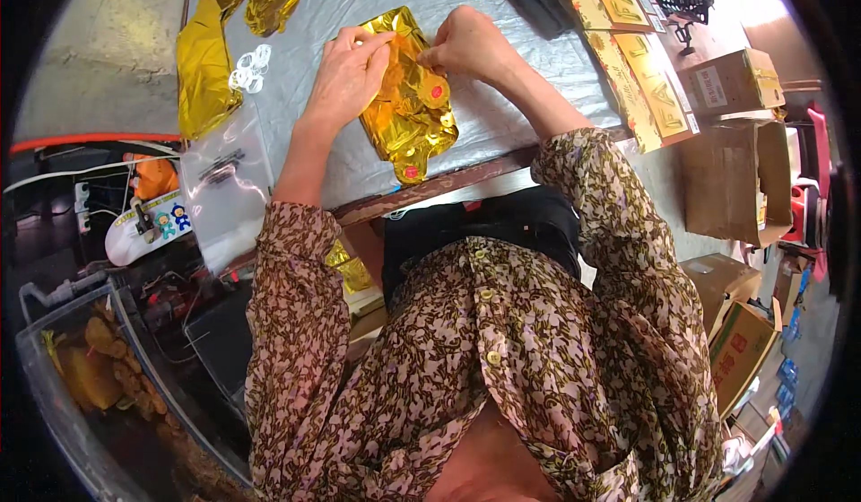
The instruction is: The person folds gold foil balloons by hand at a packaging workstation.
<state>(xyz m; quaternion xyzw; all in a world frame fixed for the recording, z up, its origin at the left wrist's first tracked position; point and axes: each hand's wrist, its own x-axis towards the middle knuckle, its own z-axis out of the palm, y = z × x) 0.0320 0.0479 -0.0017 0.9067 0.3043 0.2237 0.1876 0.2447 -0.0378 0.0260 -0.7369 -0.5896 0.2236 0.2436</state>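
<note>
- Gold foil piece: on the grey table cover, between both hands, near the table edge.
- Long axis runs away from the person, slightly slanted: far end leans left, near end right. Narrow tab with a red dot points at the person.
- Left hand: over the foil's upper left, fingers on it; can't tell if pinching or just pressing.
- Right hand: fingers curled, tips at the foil's right edge; firmness of grip can't be told.
- White rings: left of left hand, beside more gold foil.
- Black plastic item: right of right hand.
</note>
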